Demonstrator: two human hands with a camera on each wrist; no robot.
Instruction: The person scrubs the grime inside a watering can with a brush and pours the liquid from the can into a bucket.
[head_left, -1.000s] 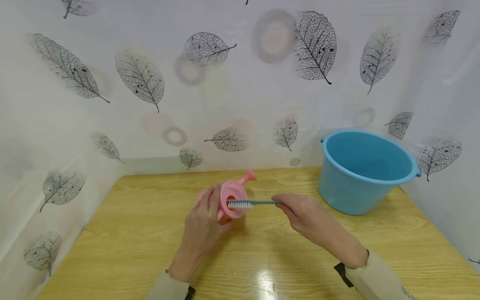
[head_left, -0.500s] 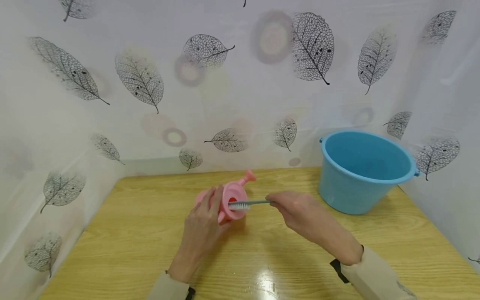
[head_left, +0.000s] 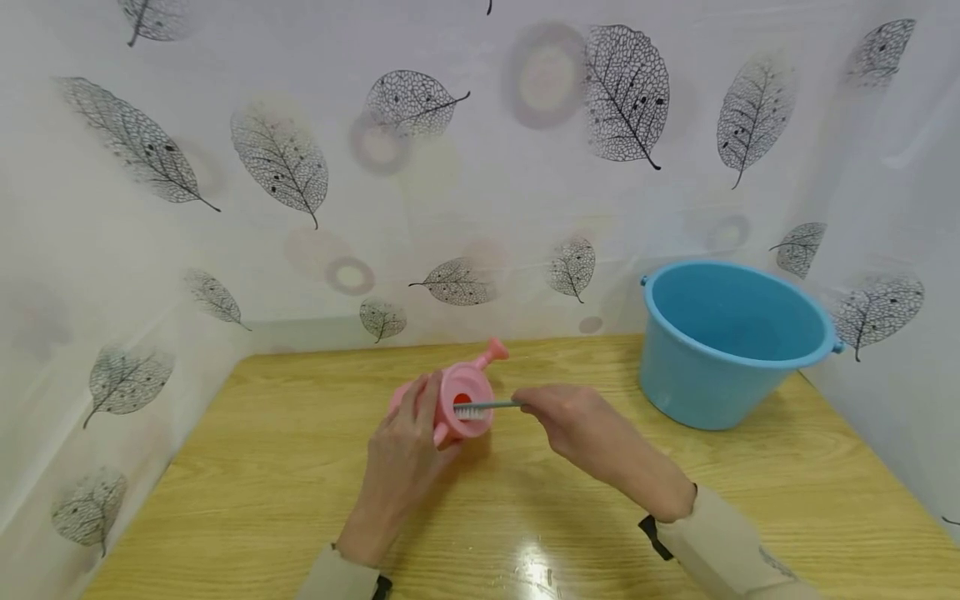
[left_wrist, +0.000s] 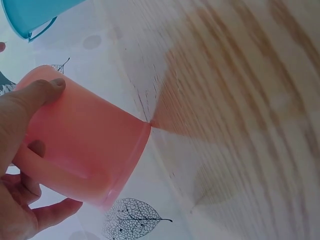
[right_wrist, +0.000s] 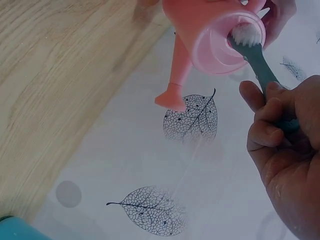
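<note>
A pink watering can (head_left: 480, 383) is tilted with its round opening toward the right, its spout pointing to the back. My left hand (head_left: 401, 454) grips it around the body and handle; in the left wrist view the thumb lies along the pink side (left_wrist: 95, 130) of the can. With my right hand (head_left: 585, 429) I pinch the grey-green handle of a brush (right_wrist: 260, 65). Its white bristles sit at the can's opening, partly inside the hole. The can's interior is mostly hidden, though something red shows in the hole in the head view.
A large blue bucket (head_left: 708, 392) stands at the right back of the wooden table (head_left: 262, 483). Behind the table hangs a pale curtain (head_left: 480, 192) printed with leaves. Small wet spots and a bright reflection show near the table's front.
My right hand has moved left with the brush, bringing the bristles deeper into the watering can's opening. The left hand and the can have hardly moved.
</note>
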